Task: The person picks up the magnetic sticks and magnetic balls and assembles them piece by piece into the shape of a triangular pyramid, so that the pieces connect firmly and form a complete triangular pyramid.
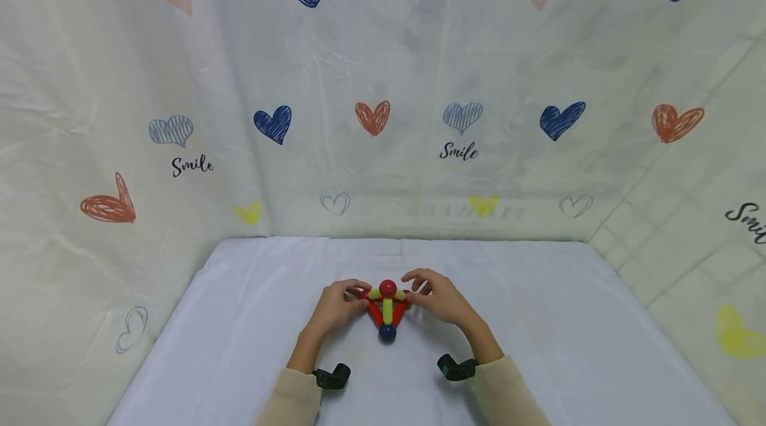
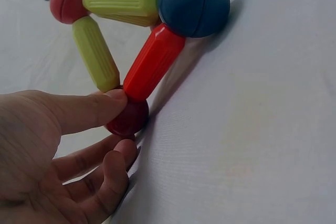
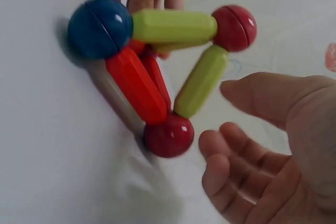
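Observation:
A pyramid of toy balls and rods (image 1: 387, 311) stands on the table, a magnetic building set by its look. A red ball (image 3: 234, 28) tops it, and a larger blue ball (image 2: 194, 4) forms the near corner. Yellow-green rods (image 3: 174, 27) rise to the top; red rods (image 2: 154, 63) run along the base. My left hand (image 1: 338, 304) pinches the red ball at the left corner, thumb over it and fingers on the far side. Beside the right red corner ball (image 3: 169, 136), my right hand (image 1: 439, 296) hovers with relaxed fingers spread, a gap between it and the ball.
A white cloth covers the table (image 1: 538, 319). Behind it hangs a pale curtain (image 1: 407, 60) printed with hearts, which also runs along both sides. Each wrist wears a small black camera, seen at the left wrist (image 1: 333, 377) and right wrist (image 1: 457, 367).

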`<action>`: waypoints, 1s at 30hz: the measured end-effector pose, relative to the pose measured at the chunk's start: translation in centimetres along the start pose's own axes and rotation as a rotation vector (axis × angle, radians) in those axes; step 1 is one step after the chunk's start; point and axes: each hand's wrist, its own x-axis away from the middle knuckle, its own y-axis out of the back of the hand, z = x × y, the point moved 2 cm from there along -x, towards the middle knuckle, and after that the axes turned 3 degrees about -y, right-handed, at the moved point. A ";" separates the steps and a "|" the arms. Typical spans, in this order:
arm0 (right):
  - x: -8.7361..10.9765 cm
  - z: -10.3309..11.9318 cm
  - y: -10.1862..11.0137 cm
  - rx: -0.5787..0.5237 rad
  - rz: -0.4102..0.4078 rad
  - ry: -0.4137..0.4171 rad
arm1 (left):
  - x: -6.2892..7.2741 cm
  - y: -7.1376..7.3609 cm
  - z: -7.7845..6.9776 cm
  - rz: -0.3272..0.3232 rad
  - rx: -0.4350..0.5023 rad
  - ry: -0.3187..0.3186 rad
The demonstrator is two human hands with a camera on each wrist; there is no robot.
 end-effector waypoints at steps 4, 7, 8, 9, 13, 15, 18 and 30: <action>-0.1 -0.9 0.4 0.058 0.043 -0.023 | 0.0 0.1 0.1 -0.001 -0.001 0.009; -0.2 -1.4 0.4 0.075 0.080 -0.022 | 0.1 0.2 0.2 0.000 -0.013 0.004; -0.3 -1.5 0.4 0.073 0.088 -0.022 | 0.1 0.2 0.3 0.000 -0.014 0.007; -0.4 -1.6 0.3 0.070 0.095 -0.023 | 0.1 0.2 0.3 -0.002 -0.015 0.010; -0.7 -2.0 -0.1 0.052 0.102 -0.039 | 0.2 0.4 0.4 -0.006 -0.010 0.028; -0.8 -2.1 -0.3 0.038 0.102 -0.046 | 0.2 0.4 0.4 -0.007 -0.008 0.033; -0.8 -2.2 -0.6 0.020 0.103 -0.057 | 0.3 0.5 0.4 -0.003 -0.010 0.031; -0.8 -2.3 -0.1 0.024 0.106 -0.064 | 0.2 0.6 0.6 0.008 -0.016 0.011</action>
